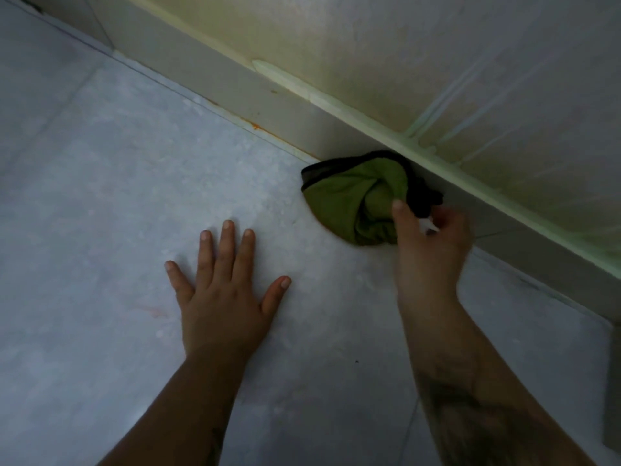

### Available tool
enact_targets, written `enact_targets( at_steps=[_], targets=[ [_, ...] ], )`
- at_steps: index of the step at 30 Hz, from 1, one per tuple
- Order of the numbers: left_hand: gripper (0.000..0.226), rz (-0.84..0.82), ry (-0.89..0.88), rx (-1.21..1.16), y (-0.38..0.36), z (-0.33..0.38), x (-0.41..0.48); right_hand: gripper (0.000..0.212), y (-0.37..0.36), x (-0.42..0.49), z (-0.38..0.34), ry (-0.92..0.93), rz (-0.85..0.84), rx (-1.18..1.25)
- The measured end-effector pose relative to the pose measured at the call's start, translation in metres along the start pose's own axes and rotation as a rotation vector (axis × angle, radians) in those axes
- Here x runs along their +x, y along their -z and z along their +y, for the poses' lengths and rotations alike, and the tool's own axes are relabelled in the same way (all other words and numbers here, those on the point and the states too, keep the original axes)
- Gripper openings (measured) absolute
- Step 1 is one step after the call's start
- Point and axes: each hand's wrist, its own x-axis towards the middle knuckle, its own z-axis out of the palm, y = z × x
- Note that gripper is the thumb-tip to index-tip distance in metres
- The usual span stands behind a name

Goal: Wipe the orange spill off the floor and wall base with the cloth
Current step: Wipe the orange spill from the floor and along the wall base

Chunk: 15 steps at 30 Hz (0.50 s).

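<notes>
A bunched green cloth with a black edge lies on the grey floor, pressed against the wall base. My right hand grips its right end, thumb on top. An orange stain runs along the seam between floor and wall base, left of the cloth. A thin orange rim shows under the cloth's lower edge. My left hand lies flat on the floor, fingers spread, apart from the cloth.
The pale wall rises above the skirting and carries yellowish streaks. Grey floor tiles stretch to the left and toward me. A faint reddish smear marks the floor left of my left hand.
</notes>
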Motion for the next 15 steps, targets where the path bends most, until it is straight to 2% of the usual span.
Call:
enact_targets(
  at_steps=[1, 2, 3, 4, 5, 7, 9, 11, 15],
  targets=[
    [0.080, 0.003, -0.001, -0.002, 0.000, 0.000, 0.000, 0.045, 0.014, -0.011, 0.008, 0.246, 0.032, -0.114],
    [0.080, 0.004, -0.002, -0.003, -0.001, 0.001, 0.000, 0.032, 0.024, -0.019, 0.018, 0.515, -0.004, -0.250],
    [0.080, 0.005, -0.002, -0.003, -0.001, 0.001, 0.000, 0.025, 0.028, -0.021, 0.031, 0.764, -0.110, -0.382],
    [0.080, 0.004, -0.001, -0.005, 0.000, 0.001, 0.000, 0.027, 0.025, -0.018, 0.041, 0.952, -0.231, -0.499],
    [0.080, 0.003, 0.002, -0.008, 0.000, 0.001, 0.001, 0.036, 0.017, -0.008, 0.050, 1.062, -0.338, -0.601],
    [0.079, 0.003, 0.007, -0.012, 0.000, 0.000, 0.000, 0.053, -0.006, 0.018, 0.048, 1.148, -0.424, -0.784],
    [0.080, 0.009, 0.005, -0.014, 0.000, 0.000, 0.000, 0.062, -0.032, 0.037, 0.032, 1.209, -0.462, -0.902],
    [0.080, 0.009, 0.008, -0.011, 0.000, 0.000, 0.000, 0.064, -0.060, 0.046, 0.018, 1.319, -0.515, -1.000],
    [0.080, 0.008, 0.012, -0.018, 0.001, 0.000, -0.001, 0.061, -0.094, 0.059, 0.008, 1.569, -0.425, -1.283]
  ],
)
